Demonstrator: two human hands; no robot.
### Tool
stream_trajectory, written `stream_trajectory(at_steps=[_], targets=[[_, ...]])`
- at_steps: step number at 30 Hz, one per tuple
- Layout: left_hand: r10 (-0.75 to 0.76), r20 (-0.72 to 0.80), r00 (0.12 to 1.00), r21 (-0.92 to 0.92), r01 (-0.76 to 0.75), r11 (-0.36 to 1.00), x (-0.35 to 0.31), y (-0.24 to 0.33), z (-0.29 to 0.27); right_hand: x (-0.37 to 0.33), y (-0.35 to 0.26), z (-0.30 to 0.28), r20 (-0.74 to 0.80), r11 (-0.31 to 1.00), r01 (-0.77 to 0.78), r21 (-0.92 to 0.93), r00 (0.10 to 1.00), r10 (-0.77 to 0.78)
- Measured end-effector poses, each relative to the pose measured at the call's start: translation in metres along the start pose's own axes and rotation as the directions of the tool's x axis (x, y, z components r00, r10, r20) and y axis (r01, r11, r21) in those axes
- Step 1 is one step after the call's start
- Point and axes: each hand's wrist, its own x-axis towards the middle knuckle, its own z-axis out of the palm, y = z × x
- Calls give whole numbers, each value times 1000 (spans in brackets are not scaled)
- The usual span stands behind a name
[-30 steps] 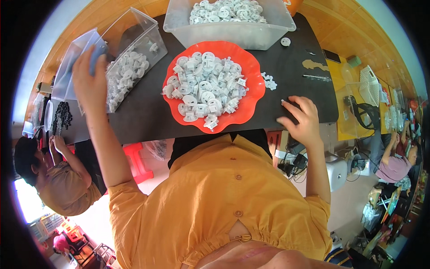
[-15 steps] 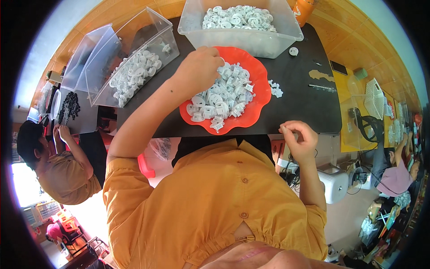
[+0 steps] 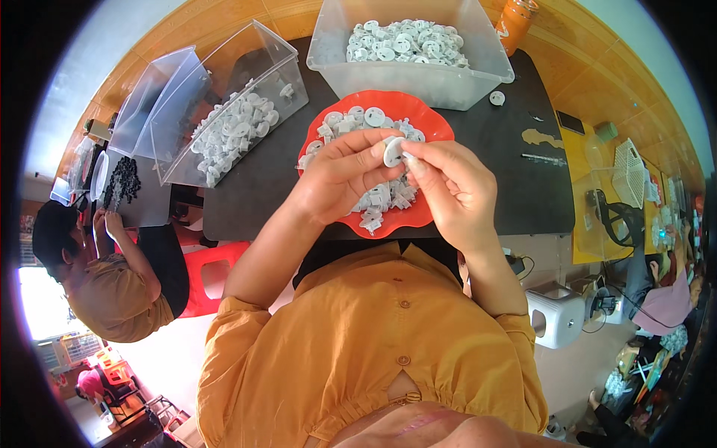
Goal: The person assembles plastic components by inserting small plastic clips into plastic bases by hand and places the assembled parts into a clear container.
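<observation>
White disc (image 3: 393, 150) (plastic, seemingly) between hands.

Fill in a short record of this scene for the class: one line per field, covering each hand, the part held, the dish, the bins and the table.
left hand: pinches the small white round part from its left side
right hand: fingertips on the same part from its right side
white round part: held between both hands above the dish
red dish: scalloped rim, heaped with white plastic parts
far bin: clear, upright, holding white parts
left bin: clear, tilted, holding white parts
table: dark top; one loose white part beside the far bin
</observation>
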Motion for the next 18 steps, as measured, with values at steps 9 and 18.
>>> stream_trajectory(at_steps=[9, 18], targets=[[87, -50, 995, 179, -77, 981, -9, 2, -2, 7, -5, 9, 46, 999, -23, -27, 999, 24], [116, -122, 986, 410, -57, 910, -11, 1, -4, 10, -8, 10, 108, 991, 31, -129, 994, -17]])
